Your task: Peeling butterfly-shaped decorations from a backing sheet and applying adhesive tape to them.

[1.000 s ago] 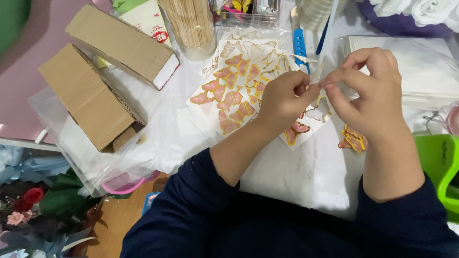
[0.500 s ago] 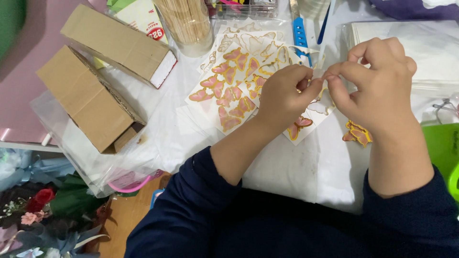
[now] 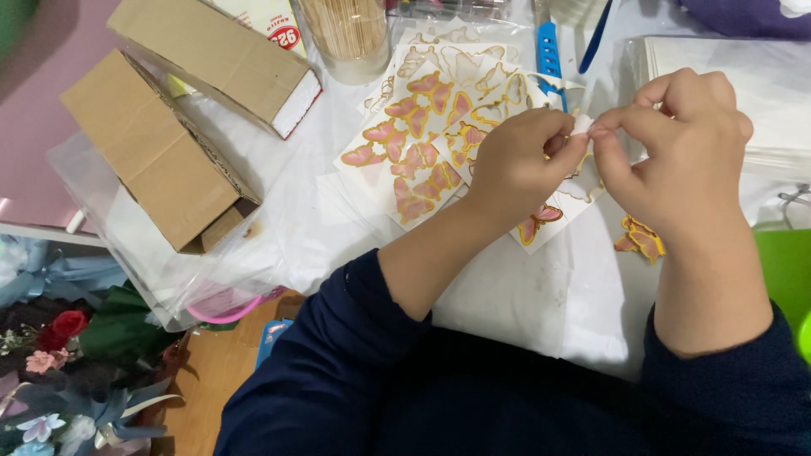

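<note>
butterfly sticker sheets (image 3: 422, 143): white, pink wings edged gold. cardboard boxes (image 3: 160, 160): plain brown. sleeves (image 3: 338, 371): dark navy. utility knife (image 3: 549, 51): blue.

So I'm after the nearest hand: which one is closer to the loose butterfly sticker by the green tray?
Right. The right hand hovers just above the loose butterfly sticker; the left hand is farther, over the sticker sheets.

two brown cardboard boxes (image 3: 160, 156) upper left, red-white label (image 3: 274, 21)
</note>
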